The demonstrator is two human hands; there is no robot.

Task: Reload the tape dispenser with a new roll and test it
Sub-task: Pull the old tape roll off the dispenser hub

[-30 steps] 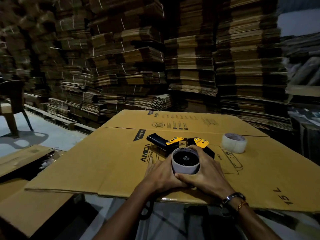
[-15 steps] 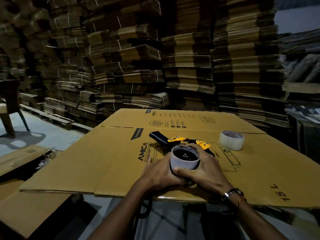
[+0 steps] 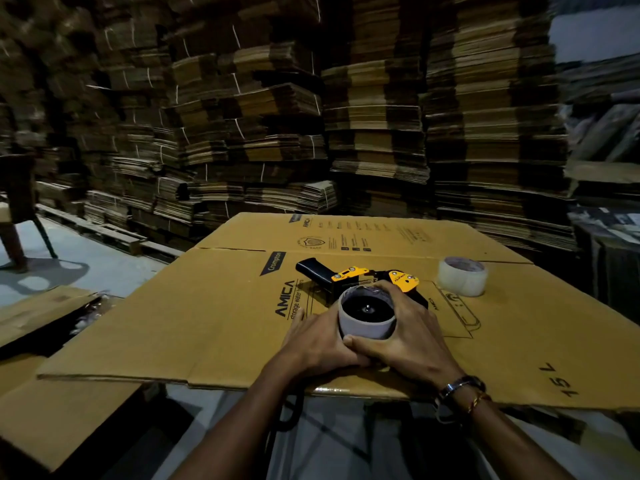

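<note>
Flat, tape dispenser [image 3: 349,277] — handle far-left; hands [image 3: 367,341] clasp its roll [image 3: 366,323].

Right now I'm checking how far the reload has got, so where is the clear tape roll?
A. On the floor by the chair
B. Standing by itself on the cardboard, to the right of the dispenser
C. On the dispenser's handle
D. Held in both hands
B: the clear tape roll stands alone on the cardboard sheet, right of the dispenser; both hands grip the grey core.
</note>
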